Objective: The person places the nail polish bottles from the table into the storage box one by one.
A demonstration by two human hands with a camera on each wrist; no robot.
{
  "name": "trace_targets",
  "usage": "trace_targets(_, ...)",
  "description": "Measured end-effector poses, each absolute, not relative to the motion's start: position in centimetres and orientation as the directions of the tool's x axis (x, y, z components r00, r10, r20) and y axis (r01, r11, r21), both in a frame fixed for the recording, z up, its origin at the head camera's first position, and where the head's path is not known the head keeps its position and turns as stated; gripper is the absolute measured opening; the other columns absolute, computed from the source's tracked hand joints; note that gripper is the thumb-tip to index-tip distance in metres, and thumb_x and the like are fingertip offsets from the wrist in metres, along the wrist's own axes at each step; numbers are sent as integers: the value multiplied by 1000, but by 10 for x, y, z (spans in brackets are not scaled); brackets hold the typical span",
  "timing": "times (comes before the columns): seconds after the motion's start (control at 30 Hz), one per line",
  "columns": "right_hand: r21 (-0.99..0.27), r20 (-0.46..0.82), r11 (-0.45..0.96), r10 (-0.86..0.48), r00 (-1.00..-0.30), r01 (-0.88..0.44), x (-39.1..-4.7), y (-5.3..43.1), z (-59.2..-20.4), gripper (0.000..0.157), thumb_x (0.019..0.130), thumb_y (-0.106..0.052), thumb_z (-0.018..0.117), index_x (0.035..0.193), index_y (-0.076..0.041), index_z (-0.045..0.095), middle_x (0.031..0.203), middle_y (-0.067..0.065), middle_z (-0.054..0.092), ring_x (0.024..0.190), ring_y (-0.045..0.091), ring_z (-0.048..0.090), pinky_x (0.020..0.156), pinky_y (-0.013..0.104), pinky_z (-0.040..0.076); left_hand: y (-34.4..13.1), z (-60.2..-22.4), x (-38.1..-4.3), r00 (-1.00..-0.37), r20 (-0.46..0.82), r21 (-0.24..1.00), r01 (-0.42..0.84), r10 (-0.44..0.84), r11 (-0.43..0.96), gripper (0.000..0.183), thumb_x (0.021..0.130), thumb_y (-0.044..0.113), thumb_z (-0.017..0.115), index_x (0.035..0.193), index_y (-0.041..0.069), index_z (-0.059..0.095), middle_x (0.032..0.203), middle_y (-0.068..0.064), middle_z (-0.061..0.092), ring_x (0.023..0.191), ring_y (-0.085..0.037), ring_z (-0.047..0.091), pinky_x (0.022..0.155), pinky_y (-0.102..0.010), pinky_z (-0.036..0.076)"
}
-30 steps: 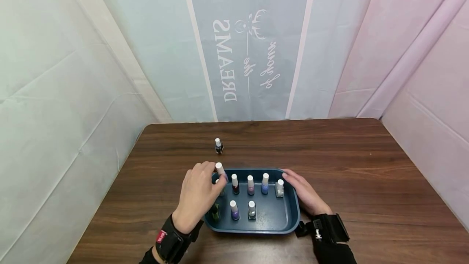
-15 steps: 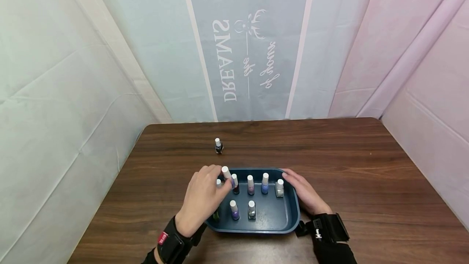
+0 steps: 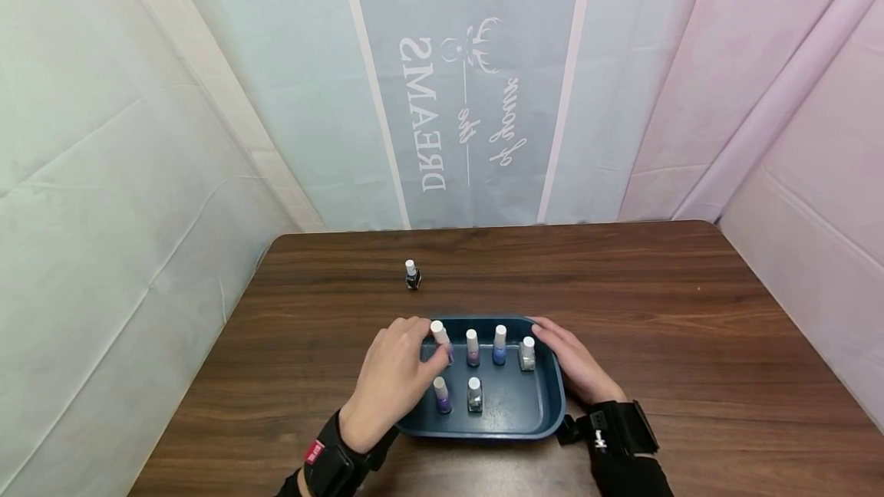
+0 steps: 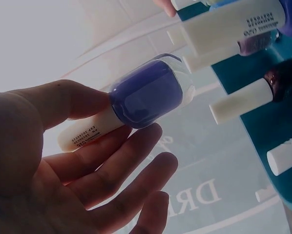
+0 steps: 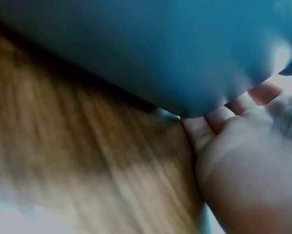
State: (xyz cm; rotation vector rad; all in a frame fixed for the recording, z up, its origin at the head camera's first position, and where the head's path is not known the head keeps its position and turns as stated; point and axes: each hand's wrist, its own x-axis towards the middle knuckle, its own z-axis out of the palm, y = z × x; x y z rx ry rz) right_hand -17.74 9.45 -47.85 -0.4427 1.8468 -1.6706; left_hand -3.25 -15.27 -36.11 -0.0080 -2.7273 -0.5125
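Observation:
Between the thumb and fingers of my left hand [image 3: 394, 374] is a purple nail polish bottle [image 4: 146, 95] with a white cap, held above the left part of a dark blue tray [image 3: 518, 409]. My right hand [image 3: 578, 365] grips the tray's far right corner, thumb on the rim and fingers along the outer wall. Inside the tray stand a mauve bottle [image 3: 473, 350], a blue bottle [image 3: 499, 347], a clear bottle [image 3: 528, 357], another purple bottle [image 3: 442, 397] and a silvery bottle [image 3: 475, 397]. A dark red bottle [image 4: 279, 83] shows in the left wrist view. My left hand hides the tray's left end.
Behind the tray, a black nail polish bottle [image 3: 413, 277] with a white cap stands alone on the brown wooden table [image 3: 642, 290]. Pale curtains [image 3: 483, 121] hang beyond the table's far edge and along both sides.
My left hand has moved right and slightly towards me with the purple nail polish bottle, now in front of the dark red bottle. The right hand and tray stay put.

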Motion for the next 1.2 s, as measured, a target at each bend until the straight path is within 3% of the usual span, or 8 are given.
trace_targets(0.47,-975,-218,161,-589,-778,152,-178,94,-480,60,101,-46,38,145,-6,37,147,18,42,137,31,37,115,53,29,-141,-360,-34,-933,359,341,123,-8,932,11,83,26,70,78,19,63,73,9,60,68,-7,44,66,-23,40)
trace_targets(0.83,-977,-213,157,-606,-766,147,-177,95,-479,61,101,-47,38,146,-7,36,149,18,40,137,32,37,114,55,28,-132,-361,-34,-938,342,348,181,55,920,14,86,30,69,77,21,62,67,12,50,65,-6,42,57,-17,31)
trace_targets(1.03,-977,-209,156,-605,-768,143,-177,94,-479,61,100,-47,38,146,-7,37,149,18,41,137,33,38,114,55,29,-126,-362,-34,-942,322,354,210,92,911,13,87,31,68,83,19,68,74,8,61,71,-8,48,63,-21,39)
trace_targets(1.2,-975,-219,159,-586,-780,155,-177,92,-479,60,100,-46,39,146,-6,37,149,18,41,137,33,37,114,55,29,-121,-364,-35,-944,305,381,241,125,893,13,87,30,69,87,18,70,78,7,64,72,-8,49,61,-17,37)
